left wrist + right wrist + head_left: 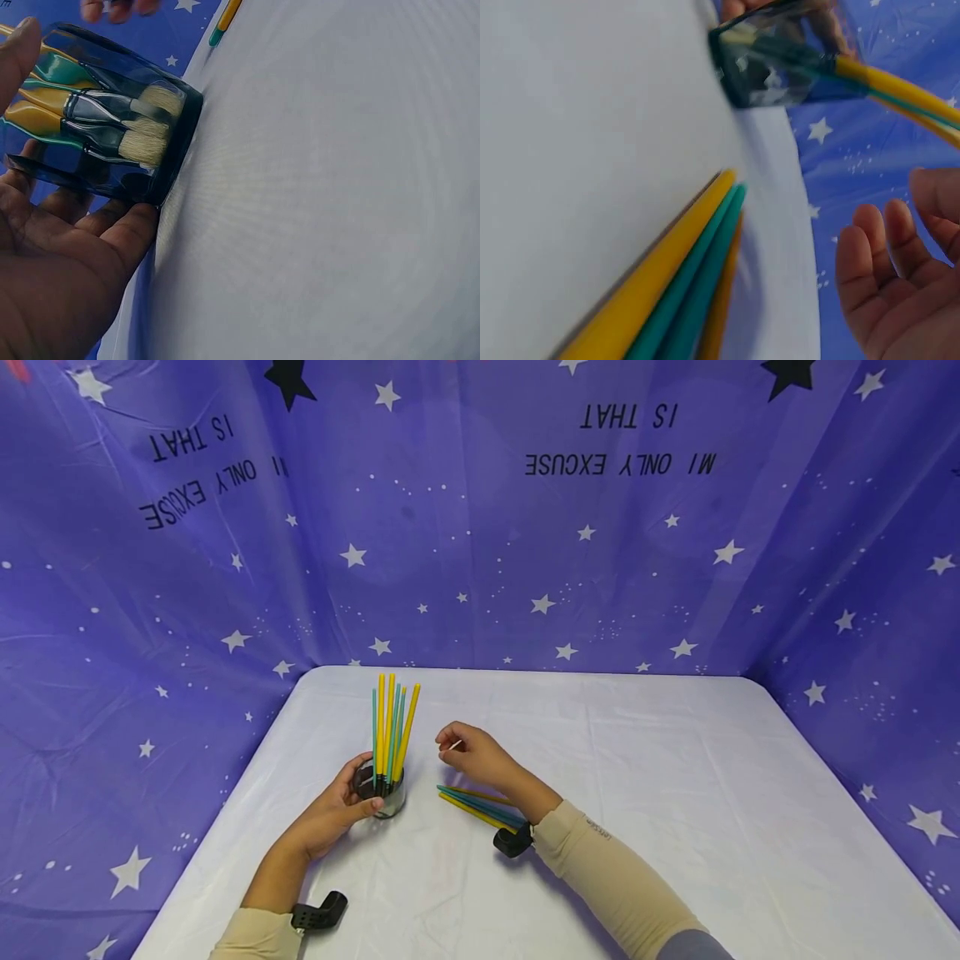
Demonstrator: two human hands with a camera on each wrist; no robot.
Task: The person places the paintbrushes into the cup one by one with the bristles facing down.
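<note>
Paintbrushes [407, 727] with yellow and teal handles stand bristles-down in a clear glass [391, 807]. My left hand [330, 818] grips this glass, thumb on the near side and fingers round the other. Through its wall, pale bristles [142, 146] show in the left wrist view. To the right of the glass, my right hand [476, 756] hovers above the table with fingers loosely bent, holding nothing. Below its wrist, several more brushes [476, 806] lie on the cloth with their handle ends toward the glass; the right forearm hides their other ends.
A white cloth [675, 793] covers the table. Purple curtains [480, 527] printed with stars and lettering hang behind and at both sides. Each wrist wears a black camera mount [321, 912].
</note>
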